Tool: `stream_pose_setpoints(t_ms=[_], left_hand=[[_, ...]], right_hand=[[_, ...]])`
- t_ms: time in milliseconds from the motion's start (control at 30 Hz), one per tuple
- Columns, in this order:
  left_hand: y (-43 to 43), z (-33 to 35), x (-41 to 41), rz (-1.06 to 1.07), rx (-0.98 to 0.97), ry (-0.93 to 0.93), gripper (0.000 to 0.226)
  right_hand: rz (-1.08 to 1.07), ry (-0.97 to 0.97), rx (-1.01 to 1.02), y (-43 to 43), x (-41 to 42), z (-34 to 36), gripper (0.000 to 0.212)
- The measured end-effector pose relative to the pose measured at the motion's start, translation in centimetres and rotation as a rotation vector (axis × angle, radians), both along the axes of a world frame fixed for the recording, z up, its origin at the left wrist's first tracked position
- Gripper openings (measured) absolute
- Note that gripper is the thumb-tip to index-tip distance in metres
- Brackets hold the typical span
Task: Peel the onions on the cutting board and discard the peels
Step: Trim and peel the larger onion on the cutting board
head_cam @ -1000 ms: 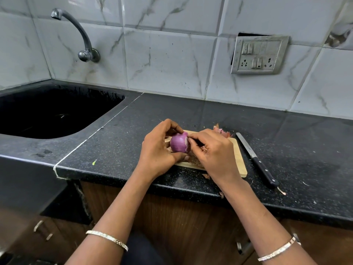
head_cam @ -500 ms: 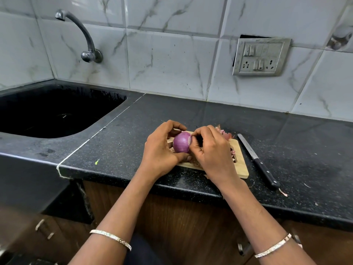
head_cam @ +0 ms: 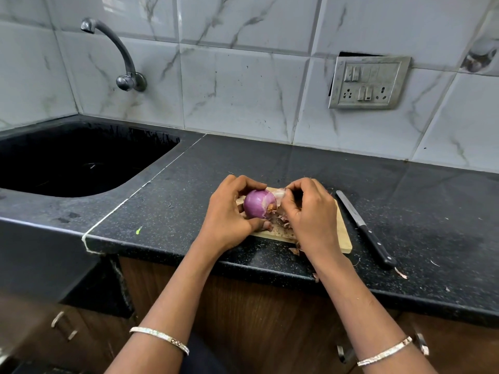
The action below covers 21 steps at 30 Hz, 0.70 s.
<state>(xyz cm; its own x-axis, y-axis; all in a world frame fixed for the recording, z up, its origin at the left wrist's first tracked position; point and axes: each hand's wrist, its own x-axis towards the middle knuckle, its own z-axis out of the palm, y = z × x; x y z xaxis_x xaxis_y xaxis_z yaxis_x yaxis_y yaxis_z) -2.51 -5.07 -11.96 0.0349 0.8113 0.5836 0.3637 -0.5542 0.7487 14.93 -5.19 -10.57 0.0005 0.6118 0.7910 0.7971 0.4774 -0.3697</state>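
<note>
A purple onion [head_cam: 258, 203] is held just above a small wooden cutting board [head_cam: 343, 236] on the black counter. My left hand [head_cam: 229, 214] grips the onion from the left, fingers curled over its top and thumb under it. My right hand [head_cam: 310, 211] pinches a pale strip of peel [head_cam: 279, 193] at the onion's upper right side. Loose peel scraps [head_cam: 282, 222] lie on the board under my hands. Much of the board is hidden by my hands.
A black-handled knife [head_cam: 364, 228] lies on the counter just right of the board. A black sink [head_cam: 67, 163] with a wall tap [head_cam: 118, 55] is at the left. A switch socket plate [head_cam: 367, 82] is on the tiled wall. Peel bits lie near the counter's front edge [head_cam: 294, 251].
The onion has turned in my left hand, showing more bare purple surface. My right hand has pulled a pale strip of peel up and to the right.
</note>
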Motion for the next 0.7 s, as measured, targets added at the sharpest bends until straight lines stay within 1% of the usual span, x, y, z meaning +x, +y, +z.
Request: stream_pose_setpoints(t_ms=[100,200,267,333,467,600,700], left_hand=[[-0.2,0.0,0.2,-0.034,-0.045,-0.004,0.060],[-0.7,0.3,0.4,-0.080,-0.094,-0.051,0.047],[-1.0,0.6,0.4,-0.088,-0.099,-0.087,0.038],[-1.1,0.7,0.5,-0.079,-0.103,-0.099,0.035],[-1.1,0.7,0.4,-0.082,-0.114,-0.095,0.037],[-1.0,0.4,0.2,-0.073,-0.131,-0.103,0.051],[-1.0,0.2,0.1,-0.061,-0.123,-0.111,0.057]], right_hand=[[-0.021,0.020,0.002,-0.1,0.1,0.0,0.005],[-0.050,0.041,-0.031,0.0,0.3,0.0,0.003],[-0.069,0.059,-0.047,0.0,0.5,-0.1,0.004],[-0.070,0.076,-0.051,0.0,0.6,-0.1,0.006],[-0.063,0.103,-0.029,-0.3,0.7,0.0,0.008],[-0.088,0.157,-0.028,-0.5,0.8,0.2,0.007],[-0.098,0.168,-0.045,-0.8,0.8,0.3,0.012]])
